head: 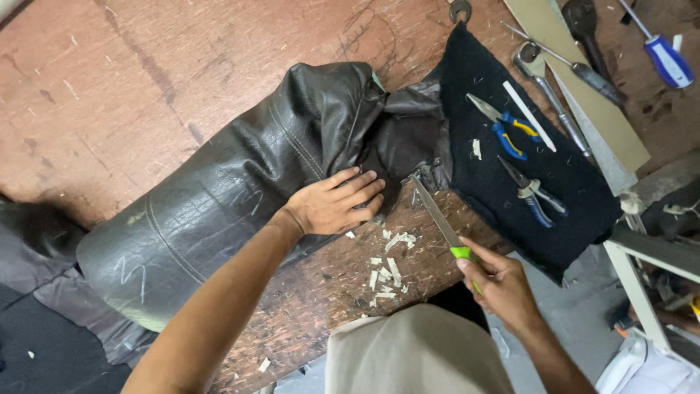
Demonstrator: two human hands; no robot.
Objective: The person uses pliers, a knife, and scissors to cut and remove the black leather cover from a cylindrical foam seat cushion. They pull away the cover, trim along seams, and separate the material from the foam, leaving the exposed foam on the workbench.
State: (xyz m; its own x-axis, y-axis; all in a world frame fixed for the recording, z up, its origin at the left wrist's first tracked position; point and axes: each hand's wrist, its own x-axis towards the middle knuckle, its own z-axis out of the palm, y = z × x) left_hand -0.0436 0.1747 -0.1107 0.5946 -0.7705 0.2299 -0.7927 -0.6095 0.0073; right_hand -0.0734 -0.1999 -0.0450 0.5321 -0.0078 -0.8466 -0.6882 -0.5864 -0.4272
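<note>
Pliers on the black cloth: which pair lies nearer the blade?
The lower pair, with grey-blue handles; the blade tip points near it. The blue-and-yellow pair lies farther up.

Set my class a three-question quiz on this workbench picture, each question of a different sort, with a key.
1. True or false: the left hand lies flat on the dark leather cover.
2. What does the right hand hold? A) a hammer B) a green-handled blade C) a brush
3. Fill in: two pairs of pliers, one upper and one lower, lie on a ____ cloth.

Key: 1 true; 2 B; 3 black.
</note>
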